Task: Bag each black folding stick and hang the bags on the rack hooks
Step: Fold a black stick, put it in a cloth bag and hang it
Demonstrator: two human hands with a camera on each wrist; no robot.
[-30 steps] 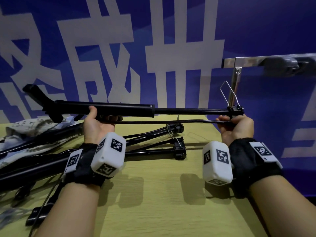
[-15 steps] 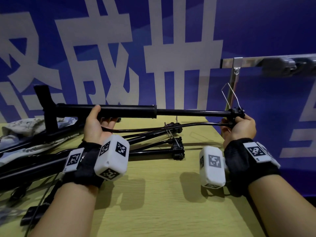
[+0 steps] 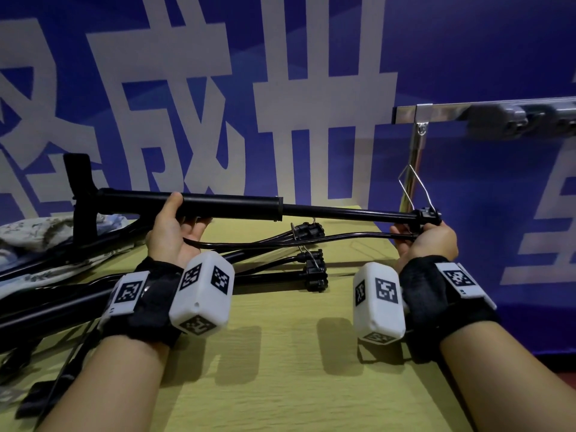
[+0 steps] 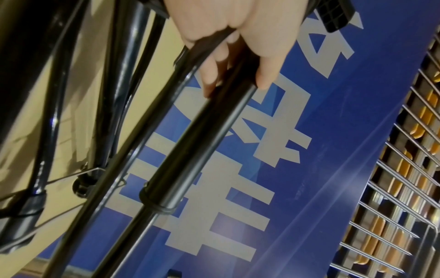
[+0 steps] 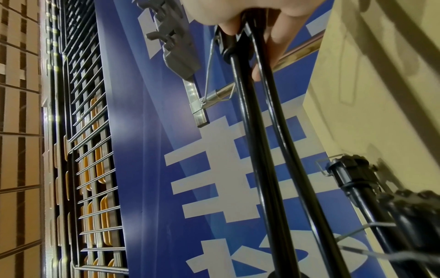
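A black folding stick [image 3: 237,207] is held level above the table between both hands. My left hand [image 3: 177,226] grips its thick tube [image 4: 202,131], thumb on top and fingers underneath, with the thin black rod [image 3: 280,243] running across the palm. My right hand [image 3: 427,241] grips the stick's clamp end [image 3: 427,215], where a wire loop [image 3: 411,188] stands up; in the right wrist view the fingers [image 5: 276,37] curl round both rods. The stick's handle [image 3: 78,182] points up at the left. A patterned cloth bag [image 3: 40,232] lies at the far left, partly under other sticks.
Several more black folding sticks [image 3: 274,269] lie on the yellow-green table [image 3: 296,369], their clamp ends near the middle. A metal rack bar [image 3: 467,112] with grey hooks [image 3: 511,123] stands at the back right on a chrome post [image 3: 414,169]. A blue banner wall is behind.
The stick's handle end has turned from tilted left to pointing straight up. The thin rod now sags away below the tube. Both hands kept their hold and barely shifted.
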